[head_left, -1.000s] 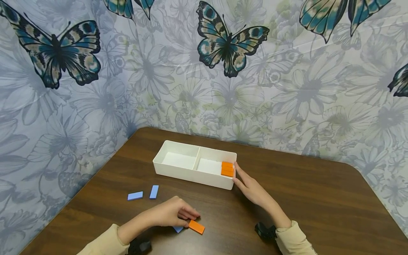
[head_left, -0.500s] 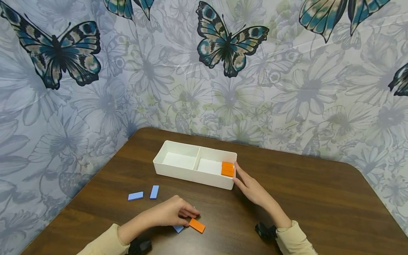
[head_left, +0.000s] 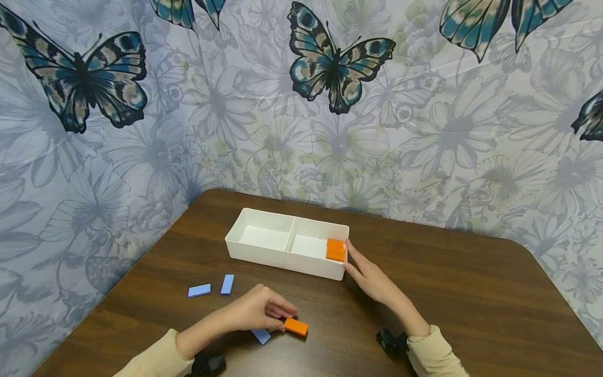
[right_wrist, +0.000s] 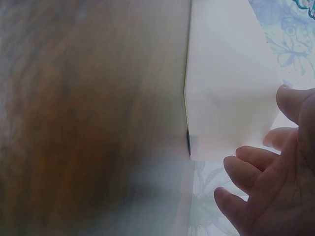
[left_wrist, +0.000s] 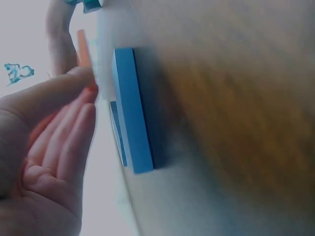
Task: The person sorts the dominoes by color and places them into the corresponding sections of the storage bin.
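Note:
An orange block [head_left: 296, 327] is pinched between thumb and fingers of the left hand [head_left: 256, 310], just above the table. In the left wrist view the orange block [left_wrist: 83, 49] shows edge-on at the fingertips of the left hand [left_wrist: 54, 123]. Beneath that hand lies a blue block [head_left: 261, 335], partly covered; a blue block [left_wrist: 132, 110] also appears large in the left wrist view. The right hand [head_left: 374, 277] rests with extended fingers against the right end of a white two-compartment box [head_left: 282, 260]. Orange blocks [head_left: 335, 250] sit in its right compartment.
Two blue blocks, one tilted flat [head_left: 199, 290] and one lengthwise [head_left: 227, 284], lie on the brown table [head_left: 471, 293] left of the box's front. A butterfly-patterned cloth [head_left: 339, 146] hangs behind the table. Dark devices are strapped at both wrists.
The left hand has lifted the orange block slightly and moved it a little to the right, uncovering more of the blue block below. The right hand has stayed at the box.

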`<state>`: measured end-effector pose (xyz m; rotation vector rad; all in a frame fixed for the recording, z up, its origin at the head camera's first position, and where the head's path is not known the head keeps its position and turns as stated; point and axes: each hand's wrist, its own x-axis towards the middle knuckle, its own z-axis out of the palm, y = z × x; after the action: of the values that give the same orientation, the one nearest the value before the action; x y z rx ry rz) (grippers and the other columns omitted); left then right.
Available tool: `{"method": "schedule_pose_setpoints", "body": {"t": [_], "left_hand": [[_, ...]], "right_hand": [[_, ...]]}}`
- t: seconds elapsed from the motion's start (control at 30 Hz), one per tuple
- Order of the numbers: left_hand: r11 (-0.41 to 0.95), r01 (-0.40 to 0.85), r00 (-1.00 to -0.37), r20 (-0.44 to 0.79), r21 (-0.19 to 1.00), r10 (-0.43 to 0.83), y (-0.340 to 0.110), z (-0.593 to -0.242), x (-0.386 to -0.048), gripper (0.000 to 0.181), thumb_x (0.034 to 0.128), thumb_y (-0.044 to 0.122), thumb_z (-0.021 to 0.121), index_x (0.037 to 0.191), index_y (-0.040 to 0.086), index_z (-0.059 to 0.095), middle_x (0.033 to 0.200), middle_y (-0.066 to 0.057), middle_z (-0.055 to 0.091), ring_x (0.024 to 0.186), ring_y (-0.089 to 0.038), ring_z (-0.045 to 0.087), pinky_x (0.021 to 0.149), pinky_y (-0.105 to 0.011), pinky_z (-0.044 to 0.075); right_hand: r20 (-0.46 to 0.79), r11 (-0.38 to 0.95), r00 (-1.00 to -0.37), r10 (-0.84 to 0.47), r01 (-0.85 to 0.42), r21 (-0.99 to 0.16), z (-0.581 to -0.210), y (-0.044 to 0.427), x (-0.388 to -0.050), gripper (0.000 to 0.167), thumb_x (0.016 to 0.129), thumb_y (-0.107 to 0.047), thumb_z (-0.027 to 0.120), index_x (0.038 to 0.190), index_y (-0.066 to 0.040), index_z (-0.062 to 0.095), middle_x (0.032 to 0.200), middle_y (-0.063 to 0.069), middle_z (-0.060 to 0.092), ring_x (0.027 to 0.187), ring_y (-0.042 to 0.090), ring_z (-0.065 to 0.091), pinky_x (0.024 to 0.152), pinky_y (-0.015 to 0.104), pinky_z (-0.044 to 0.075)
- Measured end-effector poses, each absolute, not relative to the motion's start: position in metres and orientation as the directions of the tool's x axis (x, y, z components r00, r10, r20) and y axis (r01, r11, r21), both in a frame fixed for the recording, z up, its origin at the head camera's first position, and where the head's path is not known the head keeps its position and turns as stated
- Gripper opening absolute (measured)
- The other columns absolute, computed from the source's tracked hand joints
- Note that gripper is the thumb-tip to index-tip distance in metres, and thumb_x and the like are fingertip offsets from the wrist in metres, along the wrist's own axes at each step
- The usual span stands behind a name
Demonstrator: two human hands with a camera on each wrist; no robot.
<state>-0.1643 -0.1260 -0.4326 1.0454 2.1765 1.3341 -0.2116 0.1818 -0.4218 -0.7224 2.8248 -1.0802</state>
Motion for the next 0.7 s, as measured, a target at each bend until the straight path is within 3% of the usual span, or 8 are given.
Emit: {"method": "schedule_pose_setpoints", "body": {"t": [0.23, 0.7], "left_hand": [[0.179, 0.372, -0.679, 0.135, 0.911, 0.722, -0.123, -0.43, -0.17, 0.033, 0.0775, -0.005, 0.073, 0.109, -0.008, 0.066, 0.104, -0.016, 0.067, 0.089, -0.01, 0.065, 0.072, -0.025, 0.054], [0.106, 0.319, -0.751, 0.183, 0.942, 0.635, -0.112, -0.403, -0.198, 0.034, 0.0814, -0.002, 0.07, 0.114, -0.009, 0.063, 0.11, -0.023, 0.062, 0.098, -0.021, 0.063, 0.077, -0.031, 0.053]], "right_hand": [[0.144, 0.649, -0.892, -0.428, -0.414, -0.638, -0.422, 0.182, -0.211, 0.066, 0.1, -0.041, 0.042, 0.15, -0.007, 0.016, 0.153, 0.009, 0.016, 0.135, 0.03, 0.023, 0.107, 0.05, 0.022], [0.146, 0.648, -0.896, -0.419, -0.408, -0.643, -0.422, 0.182, -0.211, 0.066, 0.099, -0.042, 0.042, 0.15, -0.01, 0.016, 0.152, 0.009, 0.017, 0.134, 0.031, 0.025, 0.106, 0.051, 0.025]]}}
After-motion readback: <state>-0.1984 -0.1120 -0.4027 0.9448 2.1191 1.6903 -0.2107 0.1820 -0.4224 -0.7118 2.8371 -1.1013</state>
